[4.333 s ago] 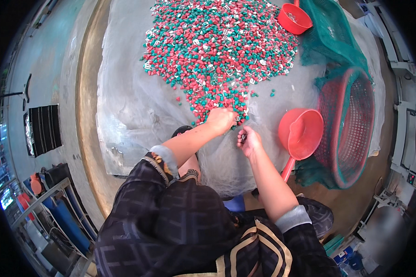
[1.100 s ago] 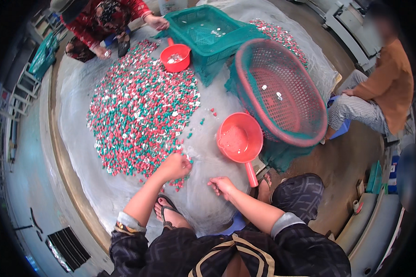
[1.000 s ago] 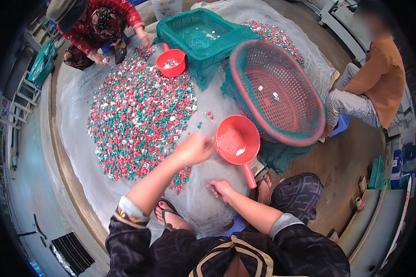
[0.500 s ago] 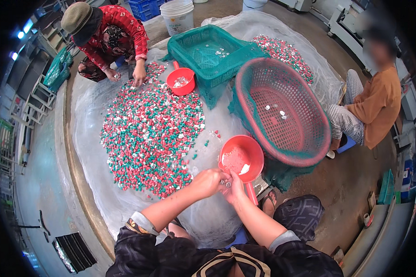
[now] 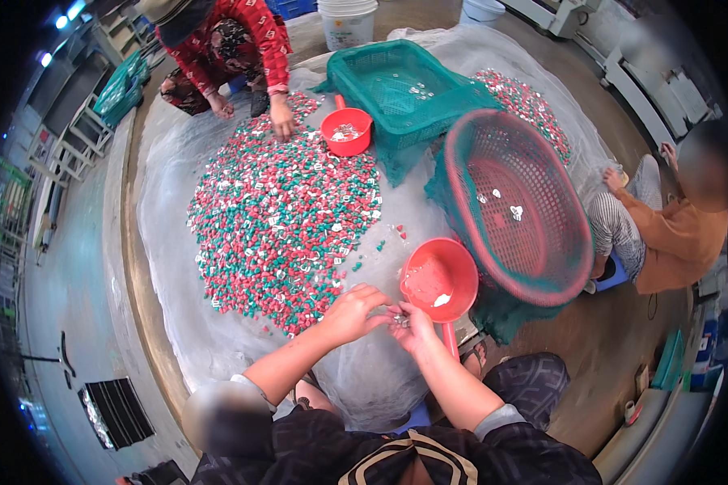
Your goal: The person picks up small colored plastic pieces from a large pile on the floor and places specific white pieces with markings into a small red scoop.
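My left hand is curled with thumb and fingers drawn toward each other, its tips close to my right hand; anything in its grip is too small to make out. My right hand is cupped, palm up, around several small white pieces. Just beyond it sits a red dipper with a pinkish residue and a white piece inside, its handle pointing toward me. Left of my hands spreads a large pile of small red, green and white pieces on a translucent sheet.
A pink oval basket with green netting and a few white pieces stands right of the dipper. Beyond are a green rectangular basket, a second red dipper and another pile. A person in red picks at the pile; another in orange sits right.
My view has shifted, so the scene sits further right. My left fingertips have drawn slightly apart from my right hand. The person at the right has raised a hand.
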A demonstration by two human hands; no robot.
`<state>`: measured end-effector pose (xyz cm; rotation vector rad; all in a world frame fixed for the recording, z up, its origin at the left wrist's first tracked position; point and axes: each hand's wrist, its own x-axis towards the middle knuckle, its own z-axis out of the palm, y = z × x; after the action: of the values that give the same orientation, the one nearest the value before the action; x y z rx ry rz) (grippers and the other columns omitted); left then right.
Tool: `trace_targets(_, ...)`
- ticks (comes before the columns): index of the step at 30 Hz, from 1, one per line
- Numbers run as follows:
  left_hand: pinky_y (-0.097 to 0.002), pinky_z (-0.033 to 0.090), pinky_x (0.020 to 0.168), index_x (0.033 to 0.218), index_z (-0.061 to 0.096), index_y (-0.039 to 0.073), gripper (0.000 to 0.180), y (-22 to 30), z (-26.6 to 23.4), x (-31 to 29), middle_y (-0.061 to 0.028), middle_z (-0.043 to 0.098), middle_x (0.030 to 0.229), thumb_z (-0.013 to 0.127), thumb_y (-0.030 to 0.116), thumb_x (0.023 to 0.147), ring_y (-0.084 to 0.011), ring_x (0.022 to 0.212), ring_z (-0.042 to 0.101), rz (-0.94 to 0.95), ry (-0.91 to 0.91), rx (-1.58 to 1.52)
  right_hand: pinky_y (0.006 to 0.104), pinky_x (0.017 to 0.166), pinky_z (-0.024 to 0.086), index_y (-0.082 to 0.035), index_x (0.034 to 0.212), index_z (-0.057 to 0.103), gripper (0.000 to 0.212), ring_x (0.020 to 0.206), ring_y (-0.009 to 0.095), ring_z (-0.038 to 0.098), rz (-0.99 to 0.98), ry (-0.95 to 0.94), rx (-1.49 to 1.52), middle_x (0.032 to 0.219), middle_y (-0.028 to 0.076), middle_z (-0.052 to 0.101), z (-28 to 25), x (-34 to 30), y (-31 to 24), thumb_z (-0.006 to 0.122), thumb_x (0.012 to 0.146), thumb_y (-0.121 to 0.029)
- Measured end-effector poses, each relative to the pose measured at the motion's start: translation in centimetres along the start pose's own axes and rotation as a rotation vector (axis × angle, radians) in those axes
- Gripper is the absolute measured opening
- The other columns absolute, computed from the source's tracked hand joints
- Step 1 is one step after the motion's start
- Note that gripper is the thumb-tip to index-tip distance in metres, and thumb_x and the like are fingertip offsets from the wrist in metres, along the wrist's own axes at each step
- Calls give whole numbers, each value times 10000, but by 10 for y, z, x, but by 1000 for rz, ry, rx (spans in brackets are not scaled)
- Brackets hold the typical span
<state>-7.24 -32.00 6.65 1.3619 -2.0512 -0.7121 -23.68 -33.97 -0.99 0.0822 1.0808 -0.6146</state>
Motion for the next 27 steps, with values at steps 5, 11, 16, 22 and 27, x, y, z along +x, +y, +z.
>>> trace_targets(5,-349,465,624,850,623,50,197,-20,-21,-44,-88,590,767,703,123,685,-248,709,571,-150,170,-8,280,519,493,-23,915,480,188,695,192,565,-209,124,59,821,104,550,72,22,-64,476,851,-200)
trace_targets(11,-318,469,590,823,622,26,156,-27,-24,-108,-96,592,732,693,77,695,-220,638,575,-457,361,-117,624,1004,49,-66,1395,64,747,1296,434,152,-421,-159,41,1415,261,112,273,-15,-257,448,859,-418)
trace_targets(16,-293,473,571,850,633,21,173,-41,-20,-152,-102,616,745,687,71,694,-189,606,584,-662,477,-158,585,1016,126,-71,1395,95,800,1324,379,89,-625,54,-241,1428,220,94,224,34,-238,518,807,-412)
trace_targets(22,-316,475,604,854,628,16,188,-53,-4,-178,-116,617,748,675,115,701,-219,628,595,-758,290,-160,313,813,435,-3,1035,569,322,931,229,559,-1131,297,-1002,1017,138,594,69,91,-111,607,753,-153)
trace_targets(27,-358,488,676,941,623,37,270,-87,6,-201,-139,632,818,679,142,698,-267,736,620,-755,107,-57,361,841,418,-31,1023,558,309,974,280,518,-1270,66,-1424,1024,151,534,43,24,-12,595,722,-91)
